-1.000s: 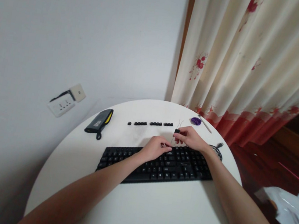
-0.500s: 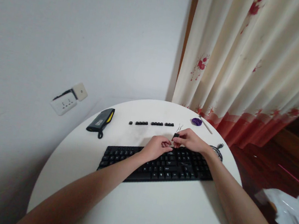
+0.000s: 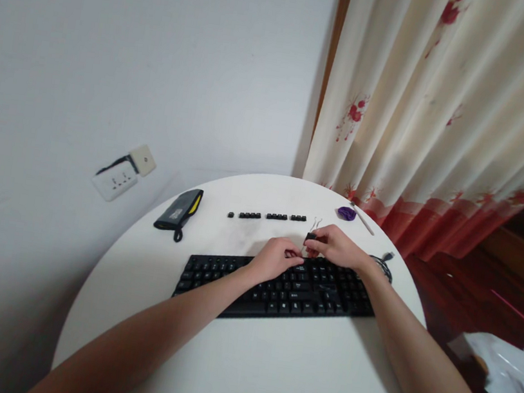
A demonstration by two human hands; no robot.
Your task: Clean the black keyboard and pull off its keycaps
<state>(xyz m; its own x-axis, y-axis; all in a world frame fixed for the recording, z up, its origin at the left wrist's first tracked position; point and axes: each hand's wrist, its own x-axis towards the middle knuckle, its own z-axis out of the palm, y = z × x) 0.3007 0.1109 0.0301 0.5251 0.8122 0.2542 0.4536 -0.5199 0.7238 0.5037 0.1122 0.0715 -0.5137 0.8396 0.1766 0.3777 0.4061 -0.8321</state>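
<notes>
2 hands (image 3: 275, 260) (image 3: 335, 246) at keyboard (image 3: 297, 296), wire tool (image 3: 310, 236) in right

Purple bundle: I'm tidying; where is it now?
In the head view, the purple bundle lies on the table near its far right edge, left of the pale stick, beyond the right hand.

Black keyboard (image 3: 294, 295) partly hidden by left grip (image 3: 276, 258) and left forearm (image 3: 175, 329), wire-ended tool (image 3: 309, 236) partly covered by right grip (image 3: 338, 247), grey pouch (image 3: 174, 212)'s lettering too small to read, counter (image 3: 275, 380) cut off below, curtain (image 3: 418, 127) cut off above.
</notes>
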